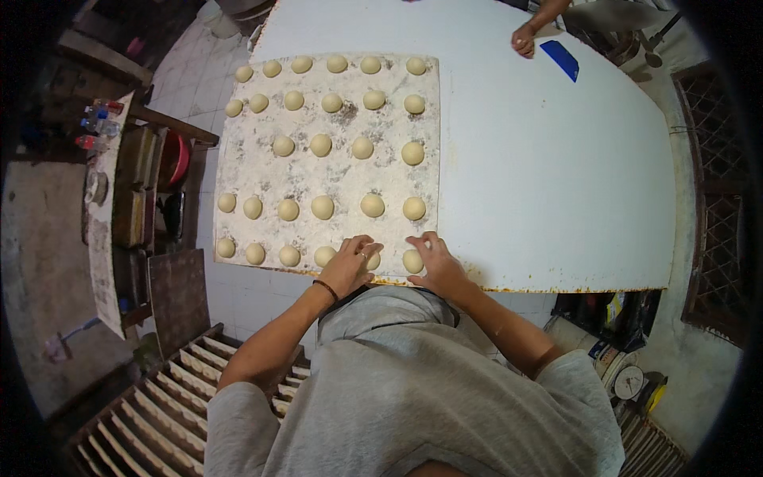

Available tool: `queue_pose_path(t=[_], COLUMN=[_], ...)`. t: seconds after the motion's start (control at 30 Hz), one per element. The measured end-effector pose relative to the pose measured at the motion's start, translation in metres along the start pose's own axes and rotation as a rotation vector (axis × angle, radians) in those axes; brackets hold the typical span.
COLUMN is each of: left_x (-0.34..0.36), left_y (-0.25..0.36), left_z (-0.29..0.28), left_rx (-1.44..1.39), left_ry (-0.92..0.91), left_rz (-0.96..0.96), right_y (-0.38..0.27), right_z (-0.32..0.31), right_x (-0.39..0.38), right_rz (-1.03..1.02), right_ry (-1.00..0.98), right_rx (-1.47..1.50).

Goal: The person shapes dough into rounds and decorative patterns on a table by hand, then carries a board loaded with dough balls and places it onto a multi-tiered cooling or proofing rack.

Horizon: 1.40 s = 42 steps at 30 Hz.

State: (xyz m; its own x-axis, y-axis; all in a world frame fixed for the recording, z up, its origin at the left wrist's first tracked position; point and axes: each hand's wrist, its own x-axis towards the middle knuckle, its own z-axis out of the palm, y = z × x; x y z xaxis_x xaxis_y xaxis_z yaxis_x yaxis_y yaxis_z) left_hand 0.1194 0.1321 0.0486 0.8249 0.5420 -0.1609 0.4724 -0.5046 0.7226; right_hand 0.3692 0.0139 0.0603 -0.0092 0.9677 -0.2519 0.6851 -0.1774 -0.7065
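Round, pale dough balls [322, 207] sit in rough rows on a flour-dusted board [342, 175] on the white table. At the board's near edge, my left hand [346, 269] curls around one dough ball [373, 261], partly covering it. My right hand [439, 269] cups another dough ball [412, 261] at the near right corner, its fingers on the far side and its thumb on the near side. Both balls rest on the board.
A blue scraper [561, 60] lies at the table's far right, beside another person's hand [524, 40]. The white table [556, 175] extends right of the board. Slatted racks [151, 405] stand at the lower left, a dial scale [628, 381] at the lower right, and a shelf with bottles [99, 126] at left.
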Motion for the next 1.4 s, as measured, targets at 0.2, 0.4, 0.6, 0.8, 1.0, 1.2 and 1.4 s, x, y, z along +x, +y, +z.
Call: queue_pose_path(t=[0.2,0.4,0.6,0.8,1.0,1.2,1.4], left_x=[-0.005,-0.017,-0.025,-0.035,-0.048,-0.174,-0.185], left_y=[-0.016,-0.011,0.02,0.003,0.036,0.029,0.096], left_z=[0.008,0.006,-0.005,0.011,0.051,0.271,0.346], left_rx=[0.068,0.113,0.016,-0.303,-0.87,-1.078,-1.004], left_ry=[0.006,0.01,0.195,0.398,0.88,1.051,0.681], left_rz=[0.049,-0.003,0.009,-0.113,-0.49,-1.205,-1.542], right_y=[-0.001,-0.019,0.034,0.161,0.278,0.384,0.447], right_z=[0.006,0.0,-0.01,-0.079,-0.169,-0.328,-0.458], right_x=[0.007,0.007,0.01,0.003,0.007,0.114,0.254], right_rz=[0.089,0.041,0.118,0.373,0.442,0.301,0.271], right_ry=[-0.133,-0.159,0.341,0.666,0.804,0.854,0.77], right_rx=[-0.04,-0.027,0.127,-0.093,-0.154,-0.311,-0.464])
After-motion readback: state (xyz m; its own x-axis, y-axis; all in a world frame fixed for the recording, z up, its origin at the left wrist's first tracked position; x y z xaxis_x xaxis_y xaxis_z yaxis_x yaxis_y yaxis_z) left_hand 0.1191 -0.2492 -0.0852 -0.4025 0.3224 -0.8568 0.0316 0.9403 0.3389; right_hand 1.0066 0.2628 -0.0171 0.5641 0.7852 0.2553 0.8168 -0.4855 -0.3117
